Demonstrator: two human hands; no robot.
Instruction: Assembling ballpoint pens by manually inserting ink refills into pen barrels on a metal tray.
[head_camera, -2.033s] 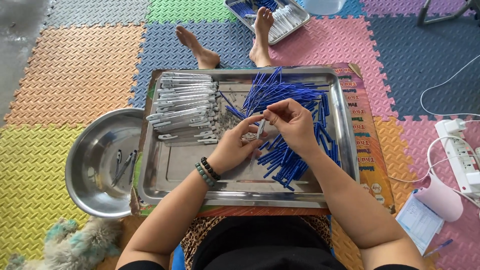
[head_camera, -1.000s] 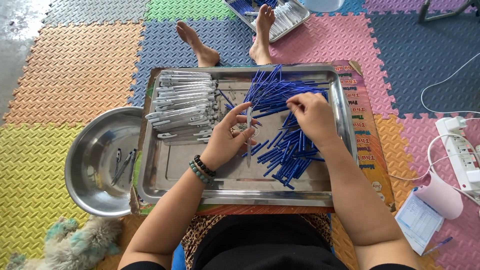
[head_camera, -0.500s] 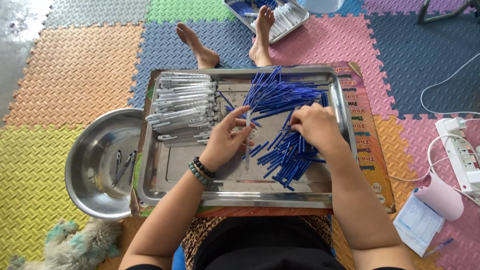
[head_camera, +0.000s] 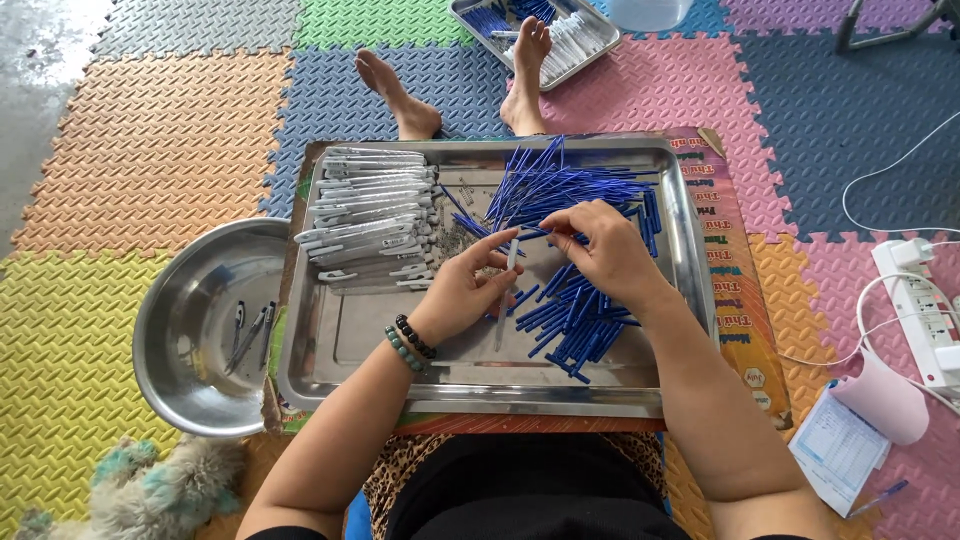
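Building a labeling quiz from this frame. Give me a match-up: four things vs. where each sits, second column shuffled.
1. grey pen barrels
2. blue refills
3. round steel bowl
4. white power strip

A. floor mat, far right
B. left part of the steel tray
C. beside the tray's left edge
D. right part of the tray, under the right hand

Pairs: 1-B, 2-D, 3-C, 4-A

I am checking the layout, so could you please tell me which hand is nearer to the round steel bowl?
Left. The left hand is nearer the round steel bowl; the right hand lies farther right, over blue tubes.
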